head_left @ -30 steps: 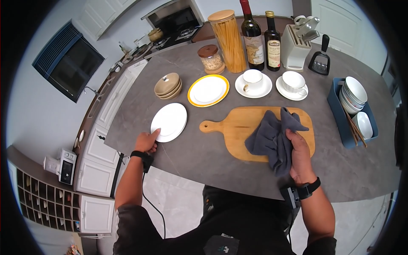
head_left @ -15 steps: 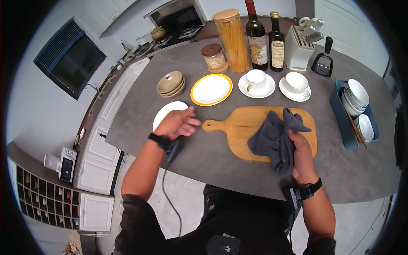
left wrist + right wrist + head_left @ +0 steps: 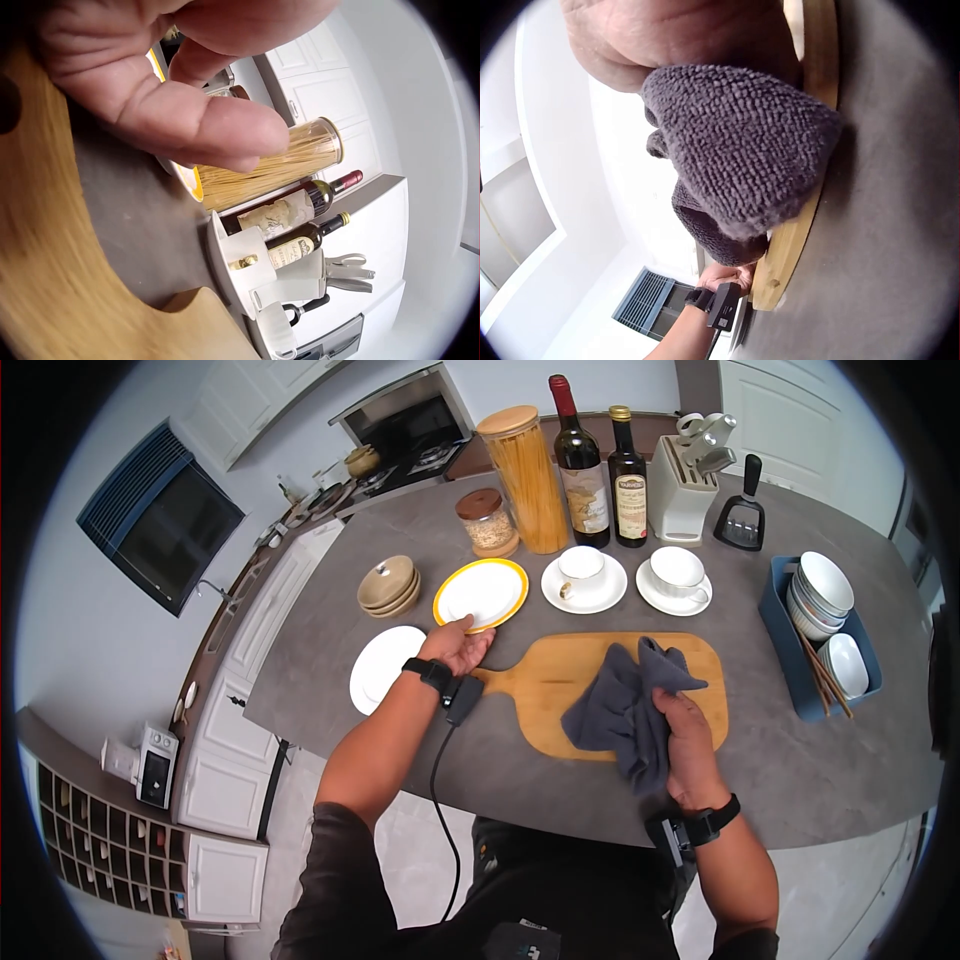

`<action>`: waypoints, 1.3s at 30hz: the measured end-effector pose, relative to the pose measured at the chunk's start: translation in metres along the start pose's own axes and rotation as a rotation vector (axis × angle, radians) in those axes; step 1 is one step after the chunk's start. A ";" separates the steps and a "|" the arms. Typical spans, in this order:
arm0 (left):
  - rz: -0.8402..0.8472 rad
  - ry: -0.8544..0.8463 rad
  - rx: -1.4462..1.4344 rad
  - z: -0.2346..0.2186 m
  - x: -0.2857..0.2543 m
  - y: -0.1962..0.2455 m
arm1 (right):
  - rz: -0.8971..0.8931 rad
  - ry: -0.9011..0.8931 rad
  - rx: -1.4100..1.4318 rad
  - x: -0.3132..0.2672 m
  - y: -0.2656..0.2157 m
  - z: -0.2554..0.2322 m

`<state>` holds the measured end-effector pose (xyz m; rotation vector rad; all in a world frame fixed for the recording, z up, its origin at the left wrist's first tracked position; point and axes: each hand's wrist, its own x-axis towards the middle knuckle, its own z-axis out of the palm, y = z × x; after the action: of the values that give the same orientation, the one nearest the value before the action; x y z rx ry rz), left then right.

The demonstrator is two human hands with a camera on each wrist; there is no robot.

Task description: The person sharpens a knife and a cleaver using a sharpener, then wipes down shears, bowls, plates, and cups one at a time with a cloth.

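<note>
Bunched in my right hand [image 3: 692, 745] is a dark grey cloth [image 3: 620, 710], draped over the wooden cutting board [image 3: 550, 660]. The right wrist view shows its ribbed, fuzzy weave [image 3: 742, 142] close up, with my fingers mostly hidden. My left hand [image 3: 458, 648] reaches to the near rim of a white plate with a yellow edge [image 3: 480, 592], the thumb overlapping that rim and the other fingers loosely bent beside it. Under my left forearm lies a plain white plate [image 3: 378, 665], partly covered. The board's handle ends just right of my left hand.
Stacked brown bowls [image 3: 388, 585] stand at the left. Behind are a pasta jar [image 3: 527, 485], a wine bottle [image 3: 583, 485], a dark bottle [image 3: 629, 490] and a knife block [image 3: 682, 490]. Two cups on saucers [image 3: 590, 600] sit mid-table. A blue bin [image 3: 785, 645] holds bowls and chopsticks.
My left hand has let go of the plain white plate and moved right and forward to the yellow-edged plate. My right hand stays on the cloth. The head view has tilted slightly.
</note>
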<state>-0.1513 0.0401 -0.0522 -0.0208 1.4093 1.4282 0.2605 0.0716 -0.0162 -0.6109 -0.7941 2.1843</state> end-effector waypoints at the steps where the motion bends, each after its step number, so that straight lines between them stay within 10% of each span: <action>1: 0.011 -0.001 -0.005 0.001 0.001 0.001 | 0.000 -0.001 0.017 0.000 -0.001 0.001; 17: 0.599 -0.186 -0.081 0.008 -0.103 -0.029 | -0.003 0.042 -0.044 0.004 0.000 -0.002; 34: 0.212 -0.775 0.043 0.103 -0.155 -0.123 | -0.604 0.422 -0.368 -0.004 -0.047 -0.046; 39: 0.185 -0.818 0.121 0.117 -0.142 -0.130 | -0.598 0.359 -1.159 -0.023 -0.070 -0.051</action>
<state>0.0671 -0.0022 -0.0161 0.7094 0.8171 1.2701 0.3390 0.1102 0.0007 -1.0776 -1.7402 0.8857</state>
